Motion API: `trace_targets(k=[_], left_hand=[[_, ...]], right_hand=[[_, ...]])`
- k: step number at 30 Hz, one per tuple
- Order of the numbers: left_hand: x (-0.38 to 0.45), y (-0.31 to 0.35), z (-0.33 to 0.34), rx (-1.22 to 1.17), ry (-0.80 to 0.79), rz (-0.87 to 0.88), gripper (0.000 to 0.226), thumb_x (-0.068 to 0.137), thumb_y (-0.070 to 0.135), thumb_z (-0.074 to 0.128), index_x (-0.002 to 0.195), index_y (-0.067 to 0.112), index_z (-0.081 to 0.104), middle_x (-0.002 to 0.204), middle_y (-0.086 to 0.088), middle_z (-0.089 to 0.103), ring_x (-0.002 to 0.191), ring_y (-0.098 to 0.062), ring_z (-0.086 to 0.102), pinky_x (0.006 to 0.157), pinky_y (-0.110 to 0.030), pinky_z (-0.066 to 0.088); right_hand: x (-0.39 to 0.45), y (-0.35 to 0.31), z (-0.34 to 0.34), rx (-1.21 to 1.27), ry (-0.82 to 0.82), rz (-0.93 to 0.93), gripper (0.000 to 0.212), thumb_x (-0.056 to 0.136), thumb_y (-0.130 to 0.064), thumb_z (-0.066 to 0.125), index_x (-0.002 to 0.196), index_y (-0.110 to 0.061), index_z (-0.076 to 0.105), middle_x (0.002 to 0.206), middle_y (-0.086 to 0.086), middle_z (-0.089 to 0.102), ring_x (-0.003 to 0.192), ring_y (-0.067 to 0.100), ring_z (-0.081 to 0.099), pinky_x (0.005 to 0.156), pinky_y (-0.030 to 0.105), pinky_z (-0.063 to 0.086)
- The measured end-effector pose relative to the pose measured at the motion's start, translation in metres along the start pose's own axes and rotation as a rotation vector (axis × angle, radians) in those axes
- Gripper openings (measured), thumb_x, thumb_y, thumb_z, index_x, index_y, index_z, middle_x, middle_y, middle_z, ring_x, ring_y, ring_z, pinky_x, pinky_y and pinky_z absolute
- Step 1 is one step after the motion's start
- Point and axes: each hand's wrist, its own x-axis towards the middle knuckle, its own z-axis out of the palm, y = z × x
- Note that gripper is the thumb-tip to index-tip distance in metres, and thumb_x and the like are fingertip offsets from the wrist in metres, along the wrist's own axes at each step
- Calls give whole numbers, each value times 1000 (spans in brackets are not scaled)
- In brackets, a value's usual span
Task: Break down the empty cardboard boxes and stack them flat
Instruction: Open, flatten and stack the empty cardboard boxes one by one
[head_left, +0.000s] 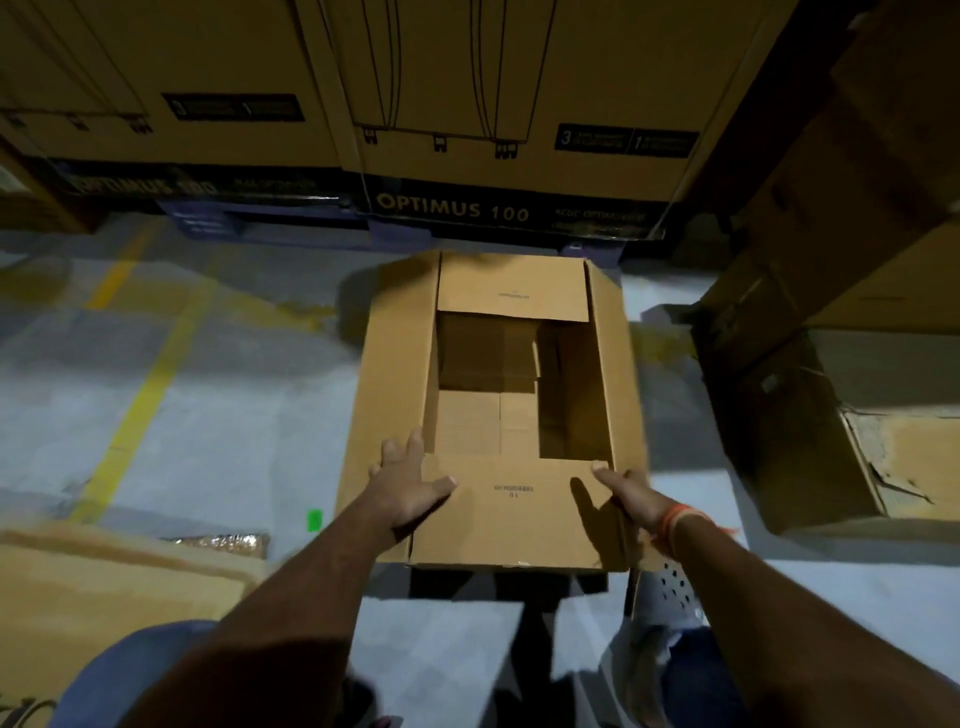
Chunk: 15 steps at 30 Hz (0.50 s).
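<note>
One open cardboard box (498, 410) is sitting on the grey floor (234, 405), straight ahead of the person and just beyond both hands. Its four top flaps are standing out, and the inside is lying in shadow. The left hand (410, 480) is resting on the box's near left corner, fingers spread and fairly straight over the left flap, thumb lying on the near flap (514, 514). The right hand (626, 491) is gripping the near right corner of that same flap, thumb on top and fingers curling under the edge. The two hands are sitting apart, one at each end of the near flap.

Two big printed cartons (519, 104) are standing side by side behind the box, along the far edge of the floor. More brown boxes (810, 322) are piling up to the right; how many is hard to tell. One flat sheet of cardboard (104, 587) is lying at the lower left. Yellow lines (140, 405) are running across the floor.
</note>
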Motion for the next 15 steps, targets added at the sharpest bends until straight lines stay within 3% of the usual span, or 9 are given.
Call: trace_targets(k=[2, 4, 7, 9, 10, 11, 12, 13, 15], left_hand=[[2, 3, 6, -23, -112, 26, 105, 85, 69, 64, 156, 53, -11, 166, -16, -23, 155, -43, -3, 124, -52, 17], [8, 5, 12, 41, -130, 55, 97, 87, 70, 61, 157, 55, -5, 167, -19, -20, 155, -42, 4, 123, -49, 20], [20, 9, 16, 53, 11, -13, 68, 91, 70, 51, 151, 39, 43, 164, -24, 8, 145, -44, 30, 119, -49, 32], [22, 19, 14, 3, 183, -5, 44, 93, 66, 49, 112, 32, 70, 153, -18, 27, 138, -40, 35, 113, -49, 37], [21, 26, 11, -9, 273, 27, 42, 94, 64, 48, 92, 29, 71, 153, -16, 30, 140, -38, 34, 113, -49, 38], [17, 34, 4, 1, 345, 72, 46, 96, 62, 47, 77, 26, 68, 156, -13, 33, 143, -36, 33, 112, -48, 39], [12, 43, -5, 20, 367, 123, 53, 98, 59, 47, 65, 22, 65, 155, -13, 42, 144, -33, 36, 110, -45, 41], [6, 51, -16, 26, 332, 176, 58, 100, 55, 48, 57, 19, 63, 142, -14, 58, 136, -31, 48, 103, -41, 46], [-11, 64, -33, -12, 125, 203, 55, 97, 50, 58, 54, 17, 68, 95, -9, 77, 101, -28, 67, 88, -37, 52]], right_hand=[[-3, -3, 11, 46, -136, 23, 91, 92, -64, 57, 159, -24, 9, 153, 12, 40, 136, 31, 43, 102, 46, 38], [2, -5, 17, 0, -152, -23, 99, 93, -58, 61, 160, -25, -4, 159, 12, 34, 139, 34, 43, 96, 43, 40], [12, -11, 20, -451, 137, -191, 97, 90, -68, 55, 160, -31, 0, 166, 14, 16, 147, 38, 29, 114, 52, 37], [15, -19, 27, -821, 242, -379, 81, 95, -72, 37, 161, -37, 7, 169, 8, 3, 154, 35, 8, 122, 56, 23], [9, -30, 30, -898, 235, -428, 70, 98, -70, 28, 157, -33, 27, 167, 10, 17, 153, 32, 16, 122, 55, 21], [2, -39, 31, -914, 221, -438, 67, 100, -69, 21, 142, -27, 51, 153, 13, 44, 143, 30, 39, 121, 53, 26], [-8, -49, 31, -861, 242, -421, 68, 100, -68, 18, 117, -22, 65, 126, 12, 65, 119, 26, 59, 113, 49, 39], [-15, -57, 29, -778, 264, -400, 66, 101, -67, 21, 98, -20, 66, 101, 8, 69, 96, 21, 65, 100, 44, 50], [-26, -64, 20, -680, 258, -377, 49, 101, -61, 39, 97, -19, 65, 96, 4, 67, 86, 18, 62, 84, 38, 54]])
